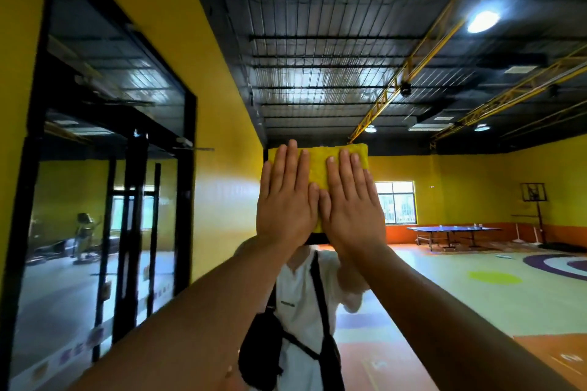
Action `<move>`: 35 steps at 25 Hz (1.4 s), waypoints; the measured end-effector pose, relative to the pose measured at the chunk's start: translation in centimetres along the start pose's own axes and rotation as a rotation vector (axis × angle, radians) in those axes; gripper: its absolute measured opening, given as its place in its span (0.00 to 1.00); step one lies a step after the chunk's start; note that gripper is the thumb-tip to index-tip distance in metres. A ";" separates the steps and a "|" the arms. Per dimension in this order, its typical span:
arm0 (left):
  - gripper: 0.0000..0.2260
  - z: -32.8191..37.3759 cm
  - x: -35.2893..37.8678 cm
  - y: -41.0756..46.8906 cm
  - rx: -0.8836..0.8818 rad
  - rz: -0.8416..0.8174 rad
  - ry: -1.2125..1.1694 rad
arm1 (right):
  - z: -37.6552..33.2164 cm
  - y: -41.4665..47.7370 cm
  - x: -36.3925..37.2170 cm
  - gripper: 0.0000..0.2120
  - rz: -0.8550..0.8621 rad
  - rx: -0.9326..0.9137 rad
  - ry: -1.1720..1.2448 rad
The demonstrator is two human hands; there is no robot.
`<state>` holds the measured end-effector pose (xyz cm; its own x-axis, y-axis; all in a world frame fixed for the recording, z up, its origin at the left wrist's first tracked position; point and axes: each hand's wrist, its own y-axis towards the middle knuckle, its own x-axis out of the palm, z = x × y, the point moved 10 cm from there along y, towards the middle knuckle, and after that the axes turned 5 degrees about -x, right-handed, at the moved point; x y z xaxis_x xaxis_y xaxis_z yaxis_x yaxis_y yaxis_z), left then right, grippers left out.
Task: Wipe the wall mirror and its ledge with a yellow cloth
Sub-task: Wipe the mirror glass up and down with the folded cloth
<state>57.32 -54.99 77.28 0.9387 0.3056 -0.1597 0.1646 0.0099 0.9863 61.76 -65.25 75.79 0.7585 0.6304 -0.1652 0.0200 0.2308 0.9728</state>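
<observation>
Your left hand and right hand lie flat side by side, fingers straight and close together, pressing the folded yellow cloth against the wall mirror, high up, above your reflected white shirt.

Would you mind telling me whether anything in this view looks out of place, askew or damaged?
Nothing stands out. Both the left hand and right hand press flat on the folded yellow cloth against the mirror. The cloth sits square, and the glass shows no cracks or spills.
</observation>
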 end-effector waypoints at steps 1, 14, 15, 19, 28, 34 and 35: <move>0.28 0.1 -0.3 2.7 -0.003 0.009 0.003 | 0.8 2.7 -0.4 0.30 -0.002 0.008 -0.004; 0.28 1.0 -3.1 16.4 0.023 0.055 -0.061 | 4.8 17.4 -3.6 0.30 -0.005 -0.104 -0.043; 0.28 1.1 -3.1 16.4 0.010 0.070 -0.049 | 5.0 17.3 -3.5 0.30 0.001 -0.115 -0.040; 0.28 3.5 -2.7 17.3 0.004 0.087 -0.041 | 7.4 17.7 -4.3 0.31 0.062 -0.160 -0.070; 0.28 6.6 -1.4 17.0 0.052 0.130 -0.013 | 10.6 16.4 -5.2 0.31 0.101 -0.135 -0.091; 0.28 7.7 -0.9 13.3 0.105 0.135 -0.044 | 10.8 11.8 -4.3 0.31 0.109 -0.133 -0.106; 0.27 7.7 -0.9 12.8 0.102 0.130 -0.049 | 10.8 11.3 -4.1 0.31 0.104 -0.133 -0.104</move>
<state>60.94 -62.44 89.73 0.9672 0.2514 -0.0353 0.0683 -0.1241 0.9899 65.95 -73.23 89.17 0.8156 0.5772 -0.0408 -0.1428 0.2691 0.9525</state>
